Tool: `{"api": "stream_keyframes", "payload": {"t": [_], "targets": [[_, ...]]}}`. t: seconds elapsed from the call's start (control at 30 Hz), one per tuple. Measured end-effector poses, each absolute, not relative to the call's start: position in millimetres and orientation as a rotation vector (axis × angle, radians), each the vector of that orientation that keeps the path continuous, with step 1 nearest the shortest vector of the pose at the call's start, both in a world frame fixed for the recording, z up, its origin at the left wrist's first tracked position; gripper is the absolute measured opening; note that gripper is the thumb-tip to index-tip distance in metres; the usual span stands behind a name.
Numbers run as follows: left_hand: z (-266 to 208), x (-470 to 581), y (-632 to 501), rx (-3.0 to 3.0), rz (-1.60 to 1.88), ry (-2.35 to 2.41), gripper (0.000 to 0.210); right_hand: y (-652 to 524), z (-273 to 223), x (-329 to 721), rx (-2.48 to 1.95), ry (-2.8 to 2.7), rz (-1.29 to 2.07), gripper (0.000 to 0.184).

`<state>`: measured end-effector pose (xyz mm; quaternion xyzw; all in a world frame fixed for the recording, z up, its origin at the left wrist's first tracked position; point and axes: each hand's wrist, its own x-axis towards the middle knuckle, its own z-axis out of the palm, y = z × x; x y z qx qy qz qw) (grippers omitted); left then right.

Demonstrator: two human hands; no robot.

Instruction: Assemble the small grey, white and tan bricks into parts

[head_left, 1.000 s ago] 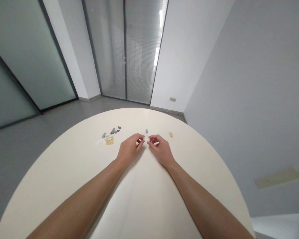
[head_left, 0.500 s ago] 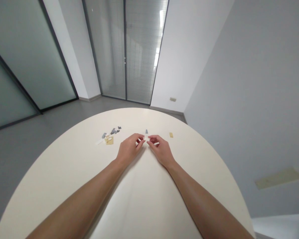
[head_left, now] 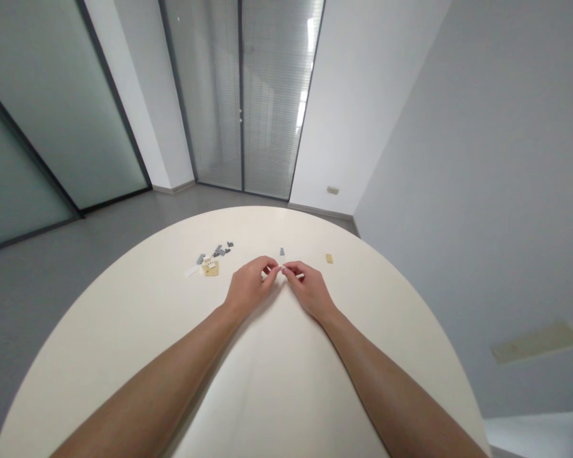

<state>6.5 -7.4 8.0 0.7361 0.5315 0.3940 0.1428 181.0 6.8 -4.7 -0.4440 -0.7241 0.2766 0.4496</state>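
Observation:
My left hand [head_left: 252,282] and my right hand [head_left: 309,289] meet fingertip to fingertip over the middle of the table. Between them a small white toy-brick piece [head_left: 281,268] is pinched, mostly hidden by the fingers. Both hands have thumb and forefinger closed on it. Just beyond the fingers lies a small grey wedge-shaped piece [head_left: 282,252]. Right of my right hand, a flat tan piece [head_left: 329,258] rests by itself. To the left of my left hand is a tan studded plate [head_left: 211,271], with small white pieces [head_left: 211,263] on or against it.
The round white table [head_left: 286,369] extends under both forearms. Behind the tan plate are several grey and dark pieces [head_left: 220,251]. A long white piece [head_left: 191,271] lies at the pile's left. Glass partitions [head_left: 267,95] and a white wall [head_left: 358,83] stand past the table.
The fingertips of both hands have drawn together and closed on the small white piece, which showed more between them before. The loose pieces lie as before; the view has shifted slightly.

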Motion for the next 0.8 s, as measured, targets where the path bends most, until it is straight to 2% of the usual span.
{"api": "stream_keyframes", "payload": {"t": [0.6, 0.8], "targets": [[7.2, 7.5, -7.0, 2.121, 1.038, 1.657, 0.019, 6.9, -6.4, 181.3, -1.098, -1.727, 0.657, 0.020], [8.6, 7.8, -8.0, 2.142, 1.057, 1.562, 0.020, 6.6, -5.1, 181.0, -1.112, -1.715, 0.671, 0.020]]}}
